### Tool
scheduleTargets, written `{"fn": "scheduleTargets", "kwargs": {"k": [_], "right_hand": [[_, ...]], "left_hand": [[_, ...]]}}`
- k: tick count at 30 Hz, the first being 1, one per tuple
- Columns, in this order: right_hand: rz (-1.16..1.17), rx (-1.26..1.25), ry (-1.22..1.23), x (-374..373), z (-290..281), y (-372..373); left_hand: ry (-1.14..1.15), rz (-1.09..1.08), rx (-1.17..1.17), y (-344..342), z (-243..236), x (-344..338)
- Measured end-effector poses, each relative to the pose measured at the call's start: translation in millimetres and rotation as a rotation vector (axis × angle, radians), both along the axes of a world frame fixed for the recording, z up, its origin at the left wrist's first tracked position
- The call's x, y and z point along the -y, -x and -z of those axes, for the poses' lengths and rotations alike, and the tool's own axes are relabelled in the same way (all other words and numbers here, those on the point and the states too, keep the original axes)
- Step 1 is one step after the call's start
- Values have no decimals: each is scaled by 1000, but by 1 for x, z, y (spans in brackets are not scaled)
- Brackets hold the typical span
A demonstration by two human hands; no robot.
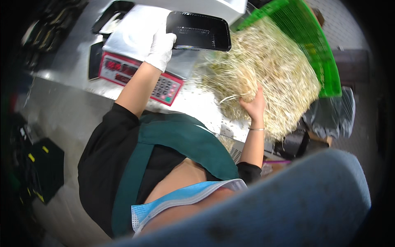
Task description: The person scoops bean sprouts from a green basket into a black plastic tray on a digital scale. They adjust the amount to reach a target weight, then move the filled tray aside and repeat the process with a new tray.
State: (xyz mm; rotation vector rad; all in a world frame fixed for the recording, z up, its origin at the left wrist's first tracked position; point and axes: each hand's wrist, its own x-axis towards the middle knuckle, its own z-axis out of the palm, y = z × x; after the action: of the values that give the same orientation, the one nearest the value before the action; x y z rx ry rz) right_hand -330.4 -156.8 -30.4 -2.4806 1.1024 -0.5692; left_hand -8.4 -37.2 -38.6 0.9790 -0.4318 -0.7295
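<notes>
My left hand [161, 48], in a white glove, grips the left end of an empty black plastic tray [201, 35]. It holds the tray above the metal pan of a weighing scale [170, 88] with a red-framed keypad and lit red digits. To the right lies a large heap of long, thin, pale yellow sprouts [284, 78]. At the near side of this heap, my bare right hand [256, 103] is closed around a bunch of sprouts [247, 83]. Some of its fingers are hidden by the strands.
A green plastic crate [306, 39] stands tilted behind the heap. Another black tray [111, 18] with something white in it lies at the far left of the metal table [66, 53]. Plastic-wrapped dark trays [335, 111] stand at the right.
</notes>
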Motion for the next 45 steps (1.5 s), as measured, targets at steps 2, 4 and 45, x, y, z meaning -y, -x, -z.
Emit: {"fn": "scheduleTargets", "kwargs": {"k": [2,4,45], "right_hand": [[-111,-237,209,-6,-41,-9],[-281,-359,470,6,-48,-12],[-282,-353,-45,-29,-58,-157]], "left_hand": [[49,-34,678,36,-32,27],[-87,-120,1453,76,-43,41],[-498,361,1618,-17,-29,-24]]}}
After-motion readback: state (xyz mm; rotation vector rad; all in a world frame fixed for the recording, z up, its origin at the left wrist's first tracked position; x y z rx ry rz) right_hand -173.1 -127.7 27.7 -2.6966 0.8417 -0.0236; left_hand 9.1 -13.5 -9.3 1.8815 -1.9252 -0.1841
